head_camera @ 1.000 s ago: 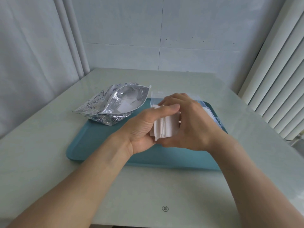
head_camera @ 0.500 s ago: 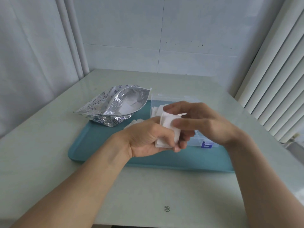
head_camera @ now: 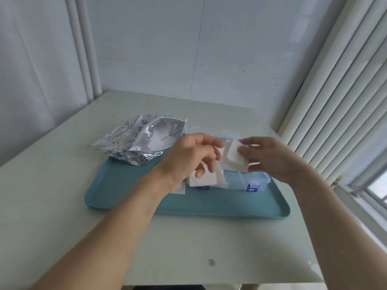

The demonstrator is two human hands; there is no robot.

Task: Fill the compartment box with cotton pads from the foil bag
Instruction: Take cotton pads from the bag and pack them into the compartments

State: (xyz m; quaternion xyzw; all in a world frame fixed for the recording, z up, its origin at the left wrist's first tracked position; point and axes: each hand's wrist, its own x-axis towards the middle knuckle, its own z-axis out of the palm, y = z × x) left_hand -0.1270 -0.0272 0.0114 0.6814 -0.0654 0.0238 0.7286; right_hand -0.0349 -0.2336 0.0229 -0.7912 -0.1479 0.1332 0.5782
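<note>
Since half a second ago the stack has split: left hand (head_camera: 189, 158) grips some cotton pads (head_camera: 202, 180), right hand (head_camera: 270, 158) pinches others over the compartment box (head_camera: 254, 181), seemingly partly filled; foil bag (head_camera: 140, 141) beyond holds more.

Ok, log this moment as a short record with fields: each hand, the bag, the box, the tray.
left hand: grips a few cotton pads low over the box's left end
right hand: pinches a small stack of pads above the box
foil bag: open, lying on the tray's far left corner, white pads inside
compartment box: clear, blue latches, on the tray, lid open
tray: teal, on the pale table
</note>
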